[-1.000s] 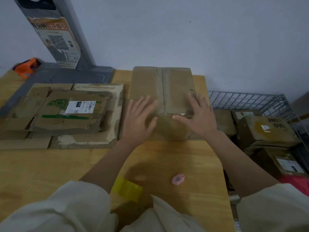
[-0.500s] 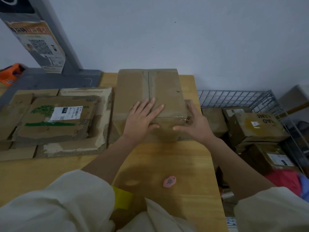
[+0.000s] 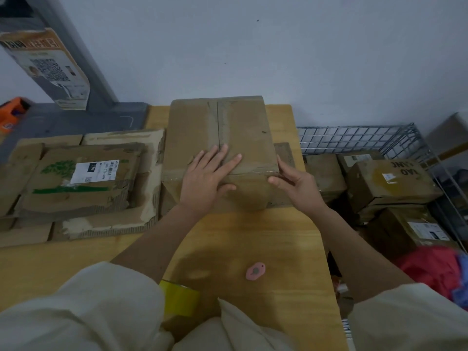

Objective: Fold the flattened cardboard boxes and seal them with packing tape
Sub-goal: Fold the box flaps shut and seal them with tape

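1. A folded brown cardboard box point(image 3: 217, 138) stands on the far half of the light wooden worktop point(image 3: 253, 239), close to the pale wall, with a seam running down the middle of its top face.
2. Clear packing tape point(image 3: 253, 171) shines along the near top edge of the box and a little way down its front face.
3. The left hand point(image 3: 206, 179) lies flat on the box at that near edge, fingers straight and slightly spread, palm over the top of the front face; it grips nothing.
4. The right hand point(image 3: 296, 184) is at the box's near right corner, thumb tip on the front face and fingers bent round the right side, so it holds the corner.
5. Just left of the box, touching or nearly so, lies a stack of flattened brown cardboard boxes point(image 3: 83, 183); the top one bears a white shipping label and green print.
6. A small pink oval cutter point(image 3: 255, 270) lies on the worktop near the person, well apart from the box.
7. A yellow roll of tape point(image 3: 178, 297) shows at the worktop's near edge, partly hidden by a cream sleeve.
8. To the right of the worktop stands a grey wire basket point(image 3: 359, 138) holding several closed brown parcels.
9. At far left an orange tape dispenser point(image 3: 11, 115) rests on a grey ledge beside a slanted grey post.
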